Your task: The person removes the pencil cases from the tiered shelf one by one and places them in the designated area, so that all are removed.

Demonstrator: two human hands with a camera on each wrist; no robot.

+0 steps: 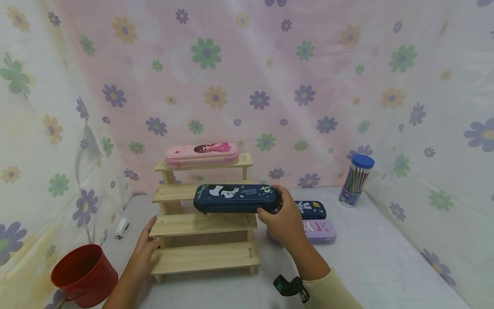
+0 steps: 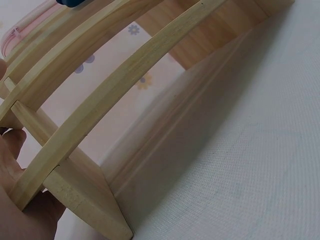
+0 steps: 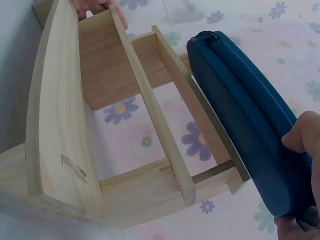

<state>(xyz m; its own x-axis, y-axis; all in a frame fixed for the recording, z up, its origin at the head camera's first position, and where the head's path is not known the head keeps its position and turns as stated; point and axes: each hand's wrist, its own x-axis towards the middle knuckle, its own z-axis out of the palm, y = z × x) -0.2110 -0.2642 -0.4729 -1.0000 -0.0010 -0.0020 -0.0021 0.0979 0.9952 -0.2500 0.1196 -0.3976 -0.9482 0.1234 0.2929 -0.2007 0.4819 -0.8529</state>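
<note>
A four-step wooden rack (image 1: pixel 204 225) (image 2: pixel 95 105) (image 3: pixel 65 130) stands on the white-covered table. A pink pencil case (image 1: pixel 202 154) lies on its top step. My right hand (image 1: pixel 283 219) grips the right end of a dark blue pencil case (image 1: pixel 235 198) (image 3: pixel 250 135) and holds it level over the rack's second step. My left hand (image 1: pixel 146 246) (image 2: pixel 15 200) grips the rack's left side at the lower steps, fingers against the wood; its fingertips (image 3: pixel 95 6) show at the far end of the rack in the right wrist view.
A second dark blue case (image 1: pixel 311 209) and a lilac case (image 1: pixel 319 231) lie on the table right of the rack. A clear tub of pencils with a blue lid (image 1: pixel 356 180) stands back right. A red bucket (image 1: pixel 85 274) and a white stapler (image 1: pixel 122 227) sit to the left. Flowered cloth walls surround the table.
</note>
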